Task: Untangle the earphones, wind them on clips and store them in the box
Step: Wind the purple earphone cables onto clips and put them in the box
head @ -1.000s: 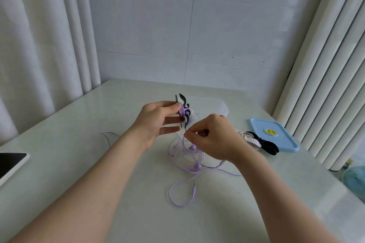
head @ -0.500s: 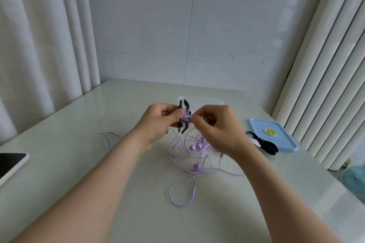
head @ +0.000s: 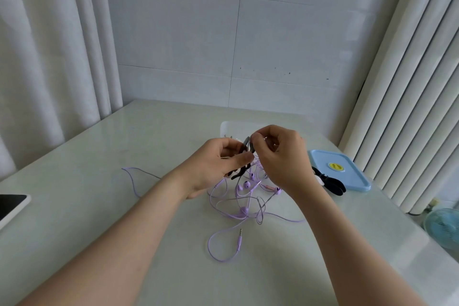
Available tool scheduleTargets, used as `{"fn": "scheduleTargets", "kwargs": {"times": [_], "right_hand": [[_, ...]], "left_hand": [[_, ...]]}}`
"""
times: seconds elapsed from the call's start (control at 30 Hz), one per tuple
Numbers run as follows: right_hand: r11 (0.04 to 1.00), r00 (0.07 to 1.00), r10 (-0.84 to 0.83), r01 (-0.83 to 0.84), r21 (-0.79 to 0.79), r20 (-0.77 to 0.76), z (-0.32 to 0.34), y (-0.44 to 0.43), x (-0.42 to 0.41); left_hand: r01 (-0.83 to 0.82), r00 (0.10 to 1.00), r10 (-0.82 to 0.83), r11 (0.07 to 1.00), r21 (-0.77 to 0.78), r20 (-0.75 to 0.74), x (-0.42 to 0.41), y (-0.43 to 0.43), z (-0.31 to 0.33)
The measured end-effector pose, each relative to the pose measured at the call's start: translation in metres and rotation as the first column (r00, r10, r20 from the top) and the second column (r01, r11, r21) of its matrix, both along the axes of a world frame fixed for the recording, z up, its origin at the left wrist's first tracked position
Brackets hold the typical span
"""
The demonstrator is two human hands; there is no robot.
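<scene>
The lilac wired earphones (head: 239, 206) lie mid-table as a loose tangle of thin rubbery cord. Several rounded buds sit among the loops, too knotted together to count. One metal-tipped jack plug (head: 240, 240) lies at the near edge, and a single strand trails off to the left. From the heap the cord rises to a black plastic winder clip (head: 237, 174) with curved prongs, raised just above the tangle. The left hand (head: 213, 164) holds this clip between thumb and curled fingers, which hide its middle. The right hand (head: 280, 156) has its fingers curled, with thumb and forefinger pinching the cord at the clip's upper tip. The cord itself is barely visible there.

Behind both hands stands one translucent plastic box (head: 234, 126), mostly hidden. To the right lies one flat sky-blue lid (head: 323, 160) with a round yellow sticker (head: 335, 166). Spare black and white clips (head: 332, 185) touch its near edge, partly behind the right wrist, so their number is unclear.

The glossy pale table (head: 99, 231) also bears a white-framed dark screen (head: 12, 206), cut off at the left edge. A blue fan (head: 444, 228) is cropped at the lower right. Pleated white curtains (head: 49, 57) flank a tiled wall.
</scene>
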State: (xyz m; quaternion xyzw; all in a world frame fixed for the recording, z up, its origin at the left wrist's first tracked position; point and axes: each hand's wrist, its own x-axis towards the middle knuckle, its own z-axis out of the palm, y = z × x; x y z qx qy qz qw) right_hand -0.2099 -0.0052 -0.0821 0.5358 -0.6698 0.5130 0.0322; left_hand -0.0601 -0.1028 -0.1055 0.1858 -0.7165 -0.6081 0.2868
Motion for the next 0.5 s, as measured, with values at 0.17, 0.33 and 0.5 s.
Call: {"fn": "scheduleTargets", "kwargs": {"times": [0.17,0.33,0.5], "right_hand": [[0.987,0.991,-0.128,0.122,-0.104,-0.049,-0.001,0.001,-0.007],[0.982,0.980,-0.174,0.165,-0.093,-0.097,-0.008,-0.004,-0.011],[0.984,0.980,-0.167,0.158,-0.084,-0.105,-0.011,-0.005,-0.012]], "left_hand": [[-0.031,0.998,0.033,0.999,-0.035,0.055,0.004,-0.003,0.002],[-0.021,0.999,0.024,0.997,-0.070,0.041,0.009,-0.005,0.001],[-0.017,0.998,0.021,0.997,-0.077,0.064,0.011,-0.006,0.001]]}}
